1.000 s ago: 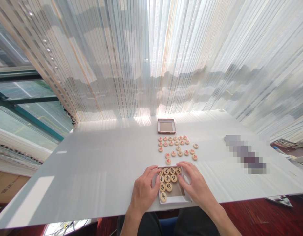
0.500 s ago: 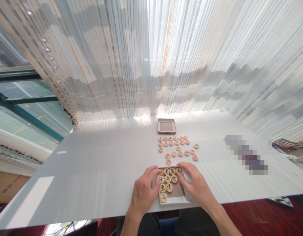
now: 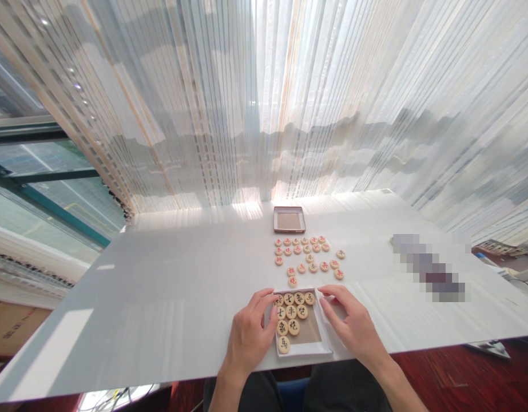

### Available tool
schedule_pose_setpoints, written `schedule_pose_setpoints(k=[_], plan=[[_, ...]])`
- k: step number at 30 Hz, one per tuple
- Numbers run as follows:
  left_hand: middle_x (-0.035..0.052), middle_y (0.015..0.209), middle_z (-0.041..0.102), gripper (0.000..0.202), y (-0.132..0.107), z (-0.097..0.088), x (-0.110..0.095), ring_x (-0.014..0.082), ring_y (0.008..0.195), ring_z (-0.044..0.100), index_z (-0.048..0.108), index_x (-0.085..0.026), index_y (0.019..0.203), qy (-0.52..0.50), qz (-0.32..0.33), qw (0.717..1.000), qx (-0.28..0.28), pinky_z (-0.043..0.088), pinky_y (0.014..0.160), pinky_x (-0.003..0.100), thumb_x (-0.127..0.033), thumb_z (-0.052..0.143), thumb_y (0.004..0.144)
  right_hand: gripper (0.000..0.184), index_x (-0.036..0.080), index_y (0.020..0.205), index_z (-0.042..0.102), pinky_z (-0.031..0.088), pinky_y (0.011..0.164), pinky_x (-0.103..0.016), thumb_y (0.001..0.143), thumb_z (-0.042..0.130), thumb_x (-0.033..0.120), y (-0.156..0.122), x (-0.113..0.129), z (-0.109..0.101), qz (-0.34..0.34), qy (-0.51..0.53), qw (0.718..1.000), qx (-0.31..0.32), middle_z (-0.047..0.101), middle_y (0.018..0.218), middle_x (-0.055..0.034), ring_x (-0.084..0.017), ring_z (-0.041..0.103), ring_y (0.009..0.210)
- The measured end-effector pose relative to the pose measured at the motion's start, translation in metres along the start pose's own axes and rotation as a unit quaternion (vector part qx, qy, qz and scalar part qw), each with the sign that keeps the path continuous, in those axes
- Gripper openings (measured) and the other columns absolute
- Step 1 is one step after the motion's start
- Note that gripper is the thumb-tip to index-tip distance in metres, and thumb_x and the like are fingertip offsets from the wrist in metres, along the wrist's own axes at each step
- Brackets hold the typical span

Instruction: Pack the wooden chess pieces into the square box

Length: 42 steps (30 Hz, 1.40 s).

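A shallow white box (image 3: 326, 347) stands near the table's front edge, holding several round wooden Chinese chess pieces with black characters. They fill its top row and the left part of the rows below; a bare brown patch of its floor shows at lower right. My left hand (image 3: 251, 329) grips the box's left wall, with curved index finger and thumb at the upper left corner. My right hand (image 3: 352, 320) hovers just off the right wall, fingers apart and nothing between them. The black horse piece (image 3: 309, 298) lies at the top row's right end.
Beyond the box, several loose chess pieces (image 3: 324, 266) with red or black characters lie spread on the white table (image 3: 182, 286). Farther back is an open box lid (image 3: 289, 220). A blurred-out object (image 3: 431, 269) lies to the right, and a striped curtain (image 3: 264, 103) hangs behind the table.
My right hand has moved right, away from the black horse piece at the top row's end, and its fingers have spread. My left hand keeps its place at the box.
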<state>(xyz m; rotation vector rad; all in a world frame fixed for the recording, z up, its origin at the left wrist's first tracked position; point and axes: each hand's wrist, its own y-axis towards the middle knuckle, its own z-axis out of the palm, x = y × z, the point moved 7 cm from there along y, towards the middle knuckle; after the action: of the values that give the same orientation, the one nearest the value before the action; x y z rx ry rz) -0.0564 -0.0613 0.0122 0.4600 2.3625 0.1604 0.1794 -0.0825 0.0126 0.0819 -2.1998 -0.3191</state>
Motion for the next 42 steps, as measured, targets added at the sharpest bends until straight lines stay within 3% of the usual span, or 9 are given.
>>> schedule_pose_setpoints(k=[17, 21, 25, 28, 33, 39, 42], plan=[[0.0031, 0.129, 0.064, 0.02, 0.003, -0.006, -0.001, 0.0094, 0.058, 0.059, 0.068, -0.027, 0.109, -0.064, -0.016, 0.998, -0.013, 0.058, 0.073, 0.031, -0.03, 0.052, 0.097, 0.025, 0.023, 0.105, 0.07, 0.056, 0.081, -0.032, 0.097, 0.054, 0.041, -0.005, -0.002, -0.013, 0.046, 0.045, 0.998, -0.029, 0.074, 0.105, -0.0063, -0.022, 0.069, 0.09], [0.0046, 0.128, 0.063, 0.021, 0.003, -0.005, 0.0, 0.0113, 0.067, 0.063, 0.069, -0.026, 0.108, -0.082, -0.022, 0.996, -0.008, 0.058, 0.078, 0.032, -0.032, 0.053, 0.097, 0.026, 0.023, 0.103, 0.071, 0.056, 0.08, -0.031, 0.098, 0.054, 0.041, -0.005, -0.003, -0.013, 0.047, 0.063, 0.997, -0.027, 0.074, 0.104, -0.0063, -0.022, 0.069, 0.091], [0.0066, 0.128, 0.063, 0.023, 0.012, -0.009, -0.005, 0.0125, 0.072, 0.063, 0.069, -0.025, 0.111, -0.093, -0.018, 0.995, 0.014, 0.057, 0.072, 0.028, -0.034, 0.052, 0.098, 0.029, 0.022, 0.098, 0.072, 0.057, 0.079, -0.033, 0.097, 0.053, 0.044, -0.005, 0.002, -0.015, 0.044, 0.082, 0.995, -0.034, 0.075, 0.099, -0.0077, -0.024, 0.07, 0.091], [0.0063, 0.127, 0.065, 0.023, 0.034, -0.014, -0.018, 0.0128, 0.073, 0.063, 0.069, -0.025, 0.11, -0.074, 0.016, 0.996, 0.041, 0.056, 0.067, 0.026, -0.035, 0.053, 0.098, 0.029, 0.022, 0.098, 0.072, 0.058, 0.078, -0.032, 0.096, 0.054, 0.044, -0.004, 0.004, -0.017, 0.044, 0.093, 0.994, -0.041, 0.075, 0.097, -0.0072, -0.023, 0.07, 0.088], [0.0034, 0.119, 0.07, 0.024, 0.099, -0.017, -0.044, 0.0147, 0.08, 0.066, 0.07, -0.028, 0.112, -0.013, 0.101, 0.992, 0.072, 0.056, 0.078, 0.029, -0.034, 0.052, 0.097, 0.029, 0.022, 0.099, 0.072, 0.058, 0.075, -0.032, 0.097, 0.053, 0.044, -0.005, 0.004, -0.018, 0.039, 0.095, 0.994, -0.044, 0.075, 0.098, -0.0071, -0.022, 0.07, 0.085], [0.0006, 0.115, 0.071, 0.024, 0.177, 0.009, -0.047, 0.0182, 0.095, 0.067, 0.072, -0.028, 0.109, 0.13, 0.143, 0.976, 0.102, 0.055, 0.083, 0.029, -0.035, 0.052, 0.096, 0.025, 0.023, 0.101, 0.072, 0.057, 0.078, -0.031, 0.098, 0.053, 0.039, -0.005, 0.003, -0.019, 0.039, 0.097, 0.994, -0.027, 0.074, 0.098, -0.006, -0.021, 0.068, 0.086], [0.0026, 0.11, 0.073, 0.022, 0.205, 0.02, -0.039, 0.0231, 0.107, 0.062, 0.073, -0.026, 0.106, 0.149, 0.148, 0.973, 0.097, 0.053, 0.087, 0.032, -0.03, 0.056, 0.093, 0.024, 0.024, 0.104, 0.071, 0.057, 0.081, -0.03, 0.098, 0.053, 0.037, -0.005, 0.005, -0.02, 0.044, 0.105, 0.993, -0.007, 0.074, 0.1, -0.0055, -0.021, 0.068, 0.089]])
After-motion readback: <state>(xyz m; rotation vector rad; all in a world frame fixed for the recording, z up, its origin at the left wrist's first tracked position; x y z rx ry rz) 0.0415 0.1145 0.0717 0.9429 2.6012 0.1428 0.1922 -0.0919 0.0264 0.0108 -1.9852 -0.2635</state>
